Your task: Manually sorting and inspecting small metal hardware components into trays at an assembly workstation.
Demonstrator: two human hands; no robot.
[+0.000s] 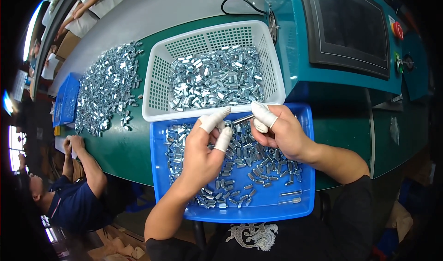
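Head: right hand point(287, 131) pinches shiny metal rod point(243, 119).

The middle is bright and clear. Tiny white sparkles shine on the metal pieces point(217, 78). At the far left, the window point(16, 138) glows so white that you can't see through it. The corners are black, the long side of the worktop point(108, 152) looks bent, and it is dark under it.

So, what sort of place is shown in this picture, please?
Most likely a factory workshop: a white perforated plastic basket holds small silvery metal parts, a teal machine with a dark screen stands alongside, and a person in dark blue is at the green tabletop.
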